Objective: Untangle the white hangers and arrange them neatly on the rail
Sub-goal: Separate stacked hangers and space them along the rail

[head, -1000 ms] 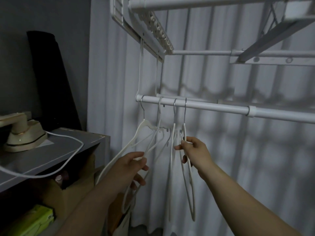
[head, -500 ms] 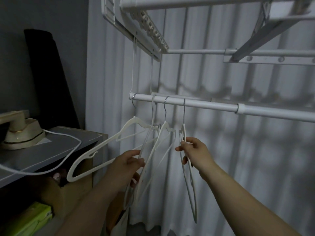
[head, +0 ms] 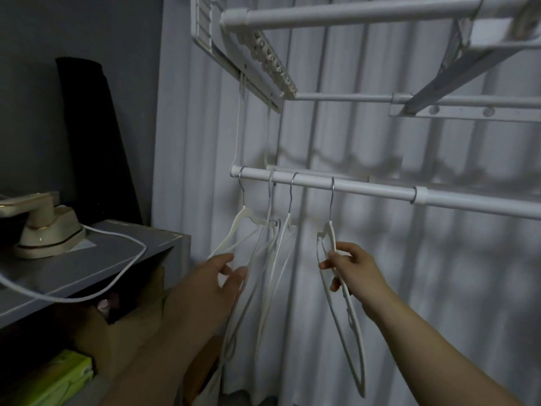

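Rail (head: 366,190): white, running from 9 o'clock to 3 o'clock across the middle of the view and dropping slightly toward 3. Four white hangers are hooked on it by metal hooks.

Left group of hangers (head: 272,238): three, hooked close together at the rail's 9 o'clock end. Their shoulders overlap just under the hooks and their arms cross on the way down toward 7 o'clock. Tangled.

Fourth hanger (head: 347,317): hangs apart, at 3 o'clock of the group, edge-on to me, touching none of the others.

My left hand (head: 210,285): at 7 o'clock of the group, thumb and fingers curled round its lower arms. How many strands it holds I cannot tell.

My right hand (head: 354,271): thumb and forefinger pinch the fourth hanger on its upper arm, just below the shoulder; the remaining fingers curl behind it.

Surroundings: pleated white curtain (head: 439,288) behind the rail. Drying rack (head: 351,13) overhead at 12 o'clock. Grey shelf (head: 87,268) at 9 o'clock carrying a cream iron (head: 44,227), whose white cord (head: 123,238) loops over the shelf edge.
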Motion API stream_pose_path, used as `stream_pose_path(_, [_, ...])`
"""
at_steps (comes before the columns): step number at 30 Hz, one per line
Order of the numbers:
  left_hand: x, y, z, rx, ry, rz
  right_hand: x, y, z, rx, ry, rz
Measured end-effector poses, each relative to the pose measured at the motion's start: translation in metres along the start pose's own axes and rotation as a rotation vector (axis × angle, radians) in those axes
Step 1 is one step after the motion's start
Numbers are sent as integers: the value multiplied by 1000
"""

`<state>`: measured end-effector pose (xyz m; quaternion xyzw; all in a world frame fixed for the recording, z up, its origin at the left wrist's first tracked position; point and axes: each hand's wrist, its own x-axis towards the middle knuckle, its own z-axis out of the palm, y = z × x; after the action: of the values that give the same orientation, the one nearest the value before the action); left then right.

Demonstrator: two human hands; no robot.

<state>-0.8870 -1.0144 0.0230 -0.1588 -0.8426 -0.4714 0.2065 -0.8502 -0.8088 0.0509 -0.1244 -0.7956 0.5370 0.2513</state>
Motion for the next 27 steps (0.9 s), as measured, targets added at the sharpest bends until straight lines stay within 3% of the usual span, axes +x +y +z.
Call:
stream_pose_path(4, [6, -7, -18, 213, 244, 200, 0, 0, -4, -21, 14, -3])
stream_pose_path(7, [17, -19, -20, 302, 122, 36, -1, -1, -4, -44, 10, -9])
stream_pose_path(10, [18, -25, -13, 243, -75, -113, -4, -3, -2, -55, 0, -10])
stream_pose_path(13, [17, -30, -7, 400, -172, -87, -5, -6, 0, -67, -9, -5])
stream_pose_path(27, [14, -35, -17, 463, 30, -32, -7, -3, 1, -57, 9, -15])
